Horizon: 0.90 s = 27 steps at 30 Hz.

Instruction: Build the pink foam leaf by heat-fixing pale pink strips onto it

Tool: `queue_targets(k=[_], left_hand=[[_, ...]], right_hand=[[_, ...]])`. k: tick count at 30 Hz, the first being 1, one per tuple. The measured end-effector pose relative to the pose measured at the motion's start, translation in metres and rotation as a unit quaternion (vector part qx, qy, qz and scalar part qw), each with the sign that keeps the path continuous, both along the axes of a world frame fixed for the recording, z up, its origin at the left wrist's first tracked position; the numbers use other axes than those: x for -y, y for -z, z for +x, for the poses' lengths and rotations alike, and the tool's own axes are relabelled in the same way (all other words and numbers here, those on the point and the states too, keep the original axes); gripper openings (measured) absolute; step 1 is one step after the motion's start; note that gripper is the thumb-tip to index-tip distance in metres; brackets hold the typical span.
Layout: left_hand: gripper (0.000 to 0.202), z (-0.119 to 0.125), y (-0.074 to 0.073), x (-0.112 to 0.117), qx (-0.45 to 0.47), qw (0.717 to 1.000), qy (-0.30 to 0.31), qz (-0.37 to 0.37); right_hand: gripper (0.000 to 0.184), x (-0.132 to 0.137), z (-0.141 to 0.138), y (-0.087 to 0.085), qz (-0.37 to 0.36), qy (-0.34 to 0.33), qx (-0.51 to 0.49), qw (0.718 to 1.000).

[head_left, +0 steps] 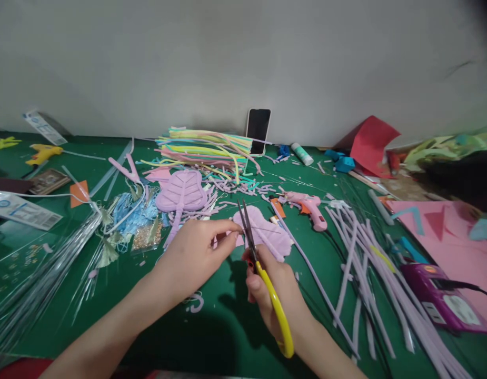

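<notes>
My right hand (pixel 280 295) is closed round yellow-handled scissors (pixel 267 284), whose dark blades point up and away and are slightly parted. My left hand (pixel 196 252) pinches a thin wire or strand at the blades, just in front of a lilac leaf-shaped piece (pixel 269 234) made of pipe cleaners that lies on the green table (pixel 211 326). A second, finished lilac leaf (pixel 182 195) lies further back to the left.
A pink glue gun (pixel 310 206) lies right of the leaf. Long lilac pipe cleaners (pixel 369 263) spread at the right, beside a purple device (pixel 444 300). Coloured pipe cleaners (pixel 204 147) and a phone (pixel 258 130) stand by the wall. Clear wrappers (pixel 38 273) lie left.
</notes>
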<state>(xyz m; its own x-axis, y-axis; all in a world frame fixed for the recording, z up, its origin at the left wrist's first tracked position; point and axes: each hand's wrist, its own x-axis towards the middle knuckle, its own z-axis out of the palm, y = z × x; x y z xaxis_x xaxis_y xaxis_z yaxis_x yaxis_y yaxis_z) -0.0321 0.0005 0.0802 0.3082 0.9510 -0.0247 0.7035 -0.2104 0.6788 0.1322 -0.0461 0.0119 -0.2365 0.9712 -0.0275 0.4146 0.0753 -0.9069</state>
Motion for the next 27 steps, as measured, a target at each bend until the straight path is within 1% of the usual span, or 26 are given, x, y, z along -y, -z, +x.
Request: queue_targets(k=[3,5,7,9,10,11,13,14,16,18,20,23,25,26,27], left_hand=[[0.021,-0.004,0.004,0.000,-0.007,1.000,0.000,-0.006],[0.021,-0.006,0.006,-0.001,-0.006,1.000,0.000,-0.004],[0.021,-0.009,0.007,-0.002,-0.008,1.000,-0.005,0.001],[0.020,-0.012,0.009,-0.004,-0.013,1.000,-0.015,-0.001],[0.020,-0.014,0.009,-0.005,-0.015,1.000,-0.020,-0.006],[0.019,-0.015,0.010,-0.006,-0.018,0.999,-0.025,-0.013],[0.018,-0.019,0.013,-0.009,-0.019,0.999,-0.029,-0.027],[0.017,-0.020,0.014,-0.011,-0.020,0.999,-0.027,-0.030],[0.013,-0.023,0.019,-0.015,-0.029,0.999,-0.017,-0.018],[0.012,-0.026,0.024,-0.019,-0.043,0.999,-0.006,0.008],[0.013,-0.029,0.029,-0.022,-0.055,0.998,0.012,0.038],[0.016,-0.031,0.036,-0.024,-0.065,0.994,0.037,0.074],[0.018,-0.031,0.040,-0.024,-0.064,0.993,0.050,0.087],[0.019,-0.029,0.040,-0.024,-0.061,0.992,0.060,0.089],[0.020,-0.027,0.041,-0.023,-0.057,0.991,0.074,0.091]], right_hand=[[0.068,-0.001,-0.003,0.002,0.006,0.024,0.050,0.998],[0.065,-0.004,-0.004,0.001,0.005,0.047,0.093,0.995],[0.060,-0.010,-0.002,-0.004,0.002,0.056,0.144,0.988],[0.055,-0.022,0.005,-0.013,0.017,0.067,0.212,0.975],[0.053,-0.030,0.011,-0.019,0.035,0.082,0.256,0.963],[0.051,-0.040,0.018,-0.025,0.051,0.102,0.310,0.944],[0.051,-0.060,0.032,-0.037,0.079,0.135,0.425,0.892],[0.053,-0.070,0.039,-0.042,0.074,0.136,0.473,0.867],[0.050,-0.086,0.051,-0.048,0.023,0.144,0.549,0.823],[0.045,-0.095,0.062,-0.048,-0.032,0.143,0.596,0.790],[0.040,-0.096,0.072,-0.043,-0.074,0.123,0.615,0.775],[0.035,-0.088,0.084,-0.033,-0.113,0.071,0.623,0.771],[0.034,-0.078,0.086,-0.031,-0.114,0.062,0.635,0.761],[0.034,-0.073,0.084,-0.031,-0.102,0.072,0.642,0.757],[0.036,-0.069,0.081,-0.031,-0.077,0.088,0.640,0.760]])
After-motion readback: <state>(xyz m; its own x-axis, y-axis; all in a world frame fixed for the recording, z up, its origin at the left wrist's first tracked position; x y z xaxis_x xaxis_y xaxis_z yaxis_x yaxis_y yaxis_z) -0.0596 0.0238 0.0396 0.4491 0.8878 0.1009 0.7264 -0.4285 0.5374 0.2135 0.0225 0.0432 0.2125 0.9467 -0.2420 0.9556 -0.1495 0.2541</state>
